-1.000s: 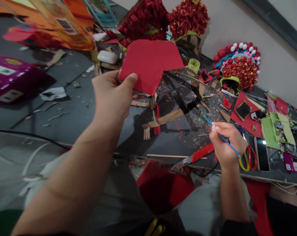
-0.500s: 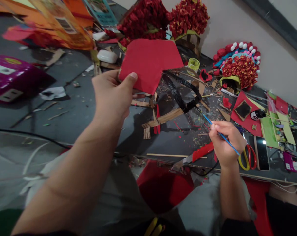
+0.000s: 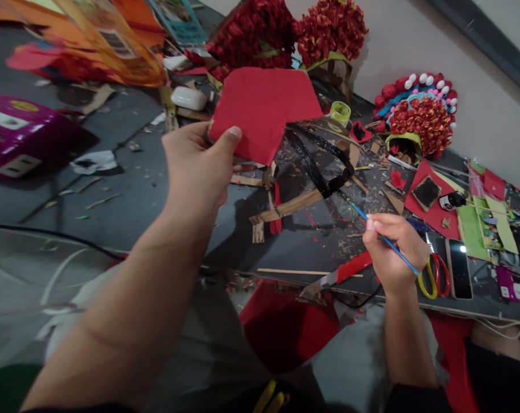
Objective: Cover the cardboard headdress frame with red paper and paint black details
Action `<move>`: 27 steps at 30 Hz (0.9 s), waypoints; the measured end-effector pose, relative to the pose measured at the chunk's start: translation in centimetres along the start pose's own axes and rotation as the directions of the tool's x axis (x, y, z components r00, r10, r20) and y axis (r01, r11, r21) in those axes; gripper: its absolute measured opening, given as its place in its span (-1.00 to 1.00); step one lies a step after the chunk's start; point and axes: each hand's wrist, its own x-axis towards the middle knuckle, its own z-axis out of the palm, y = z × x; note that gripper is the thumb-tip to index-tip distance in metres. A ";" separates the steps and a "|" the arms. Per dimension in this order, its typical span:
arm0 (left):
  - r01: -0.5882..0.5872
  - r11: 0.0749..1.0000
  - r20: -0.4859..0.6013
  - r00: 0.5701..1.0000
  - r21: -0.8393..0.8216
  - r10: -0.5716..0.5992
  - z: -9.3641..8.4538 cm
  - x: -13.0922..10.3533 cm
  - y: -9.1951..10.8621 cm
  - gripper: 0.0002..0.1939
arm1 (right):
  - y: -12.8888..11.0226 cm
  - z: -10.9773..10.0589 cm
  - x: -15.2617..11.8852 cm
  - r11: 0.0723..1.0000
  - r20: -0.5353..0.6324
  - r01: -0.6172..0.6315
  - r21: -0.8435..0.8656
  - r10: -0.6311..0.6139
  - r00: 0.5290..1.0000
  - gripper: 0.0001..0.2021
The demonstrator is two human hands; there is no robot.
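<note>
Pinched between thumb and fingers of my left hand (image 3: pixel 199 166) is a red cardboard piece (image 3: pixel 260 112), raised over the table. A black-painted strip frame (image 3: pixel 313 169) and a bare brown cardboard strip (image 3: pixel 289 207) extend below and to its right; how they join the red piece is hidden. My right hand (image 3: pixel 395 246) is closed around a thin blue paintbrush (image 3: pixel 393 244) like a pen. The brush's dark tip lies close to the lower corner of the black frame; I cannot tell whether they touch.
Scissors (image 3: pixel 434 275), a phone (image 3: pixel 458 268) and a red-handled knife (image 3: pixel 341 272) lie along the front edge. A black paint bottle (image 3: pixel 452 201) stands at right. Flowered red headpieces (image 3: pixel 421 117) line the back; a purple power strip (image 3: pixel 27 137) sits left. Cardboard scraps litter the table.
My right hand and the paintbrush have shifted slightly left and down, with the tip a little lower by the black frame's corner. My left hand and the red piece stay nearly still.
</note>
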 end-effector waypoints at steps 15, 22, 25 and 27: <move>0.006 1.000 0.024 1.000 0.006 -0.006 -0.2 0.4 -0.6 -0.91 | -0.2 0.1 0.0 1.000 -0.011 -0.019 -0.012 0.019 1.000 -0.82; 0.001 1.000 0.004 1.000 -0.012 -0.001 -0.1 0.0 -0.1 -0.88 | 0.0 0.1 -0.1 0.999 -0.005 0.011 -0.040 -0.011 1.000 -0.82; -0.011 1.000 0.011 1.000 -0.004 0.011 -0.1 0.0 -0.1 -0.86 | 0.0 0.0 -0.1 0.999 -0.017 0.011 -0.047 -0.011 1.000 -0.81; -0.008 1.000 0.007 1.000 0.000 0.008 -0.1 0.0 -0.1 -0.87 | 0.0 0.0 -0.2 0.999 -0.012 0.006 -0.033 -0.006 1.000 -0.80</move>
